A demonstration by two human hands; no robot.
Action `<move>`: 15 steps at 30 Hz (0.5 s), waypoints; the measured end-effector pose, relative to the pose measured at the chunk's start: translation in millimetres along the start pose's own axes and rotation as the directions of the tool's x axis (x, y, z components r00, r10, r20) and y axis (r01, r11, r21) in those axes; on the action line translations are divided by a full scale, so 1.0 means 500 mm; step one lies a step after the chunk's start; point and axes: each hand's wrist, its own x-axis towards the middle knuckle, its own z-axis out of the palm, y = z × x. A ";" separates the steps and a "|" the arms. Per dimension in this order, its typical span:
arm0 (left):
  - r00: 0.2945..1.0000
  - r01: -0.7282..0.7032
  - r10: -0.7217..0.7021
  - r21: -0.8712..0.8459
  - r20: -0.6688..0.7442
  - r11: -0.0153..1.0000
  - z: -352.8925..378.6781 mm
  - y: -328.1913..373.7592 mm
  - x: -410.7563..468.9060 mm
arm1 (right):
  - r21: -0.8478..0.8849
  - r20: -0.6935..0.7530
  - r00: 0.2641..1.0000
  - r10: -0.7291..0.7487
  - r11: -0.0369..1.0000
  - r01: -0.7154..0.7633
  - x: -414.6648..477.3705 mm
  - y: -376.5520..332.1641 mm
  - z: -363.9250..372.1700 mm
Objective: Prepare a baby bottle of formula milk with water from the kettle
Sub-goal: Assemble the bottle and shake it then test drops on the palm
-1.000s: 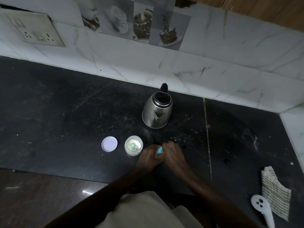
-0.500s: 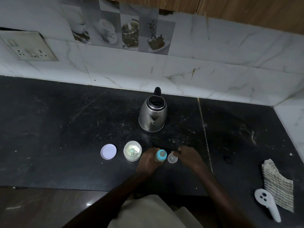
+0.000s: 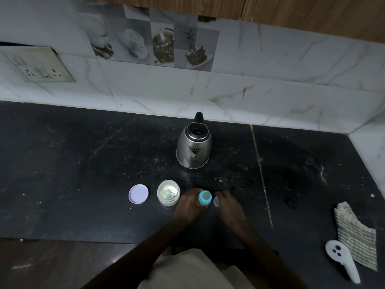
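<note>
The black counter (image 3: 83,174) carries everything. Well beyond the grip, toward the wall, stands the steel kettle (image 3: 193,147), lid shut, spout facing the person. Just to the left of the grip sits the open formula jar (image 3: 168,192) with a scoop inside, and past it lies its lid (image 3: 138,193).

The left hand (image 3: 188,203) is wrapped around the baby bottle (image 3: 204,199), fingers closed on its body, holding it upright on the counter; the blue teat ring is on top. The right hand (image 3: 228,205) rests touching the bottle's right side, with the small clear cap (image 3: 216,202) at its fingertips. Whether it pinches the cap or merely touches it I cannot tell.

The step in hand looks like opening the bottle. To do it well, the cap should go down clear of the bottle's right side, open side up and away from the crumbs on the stone. The left hand should keep the bottle planted and vertical while the right takes the blue ring by its rim, not the teat, and turns it off.
</note>
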 end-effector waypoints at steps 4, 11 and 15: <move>1.000 0.014 -0.014 0.014 0.020 1.000 -0.005 -0.003 0.002 | 0.415 -0.118 0.976 0.183 0.902 -0.119 0.007 -0.004 -0.027; 1.000 0.022 -0.022 0.011 0.013 1.000 -0.004 -0.004 0.002 | 0.851 -0.191 0.975 0.113 0.514 0.107 -0.001 -0.026 -0.088; 1.000 0.028 -0.028 -0.009 0.007 1.000 -0.004 0.000 0.002 | 0.817 -0.231 0.973 0.018 0.546 0.184 -0.008 -0.032 -0.086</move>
